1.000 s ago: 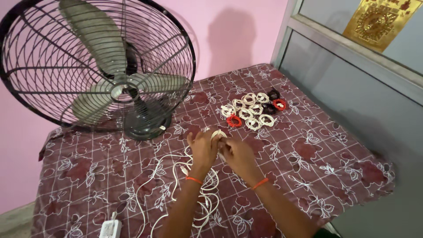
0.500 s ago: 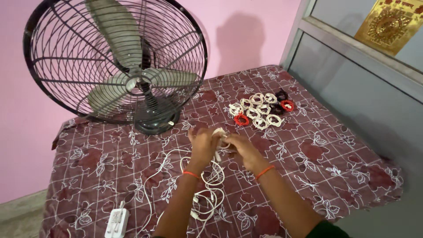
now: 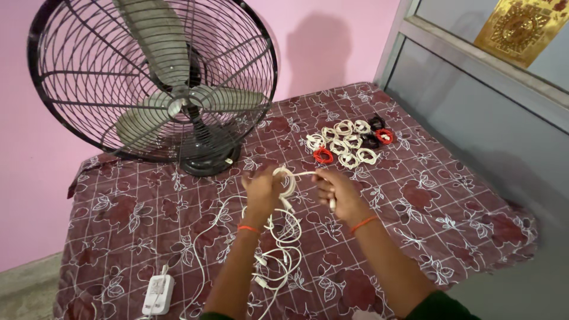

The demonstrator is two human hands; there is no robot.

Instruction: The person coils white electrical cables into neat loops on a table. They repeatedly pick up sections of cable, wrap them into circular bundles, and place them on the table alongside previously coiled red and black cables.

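A gold square picture hangs up on the grey wall at the right. The left hand is closed around a white cable wound in a loop. The right hand pinches its free end, pulled straight. More white cable lies loose below on the flowery red cloth. Small coils sit behind, by a big fan and pink wall.

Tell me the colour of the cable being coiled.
White; the cable shows best in the head view, between left hand and right hand.
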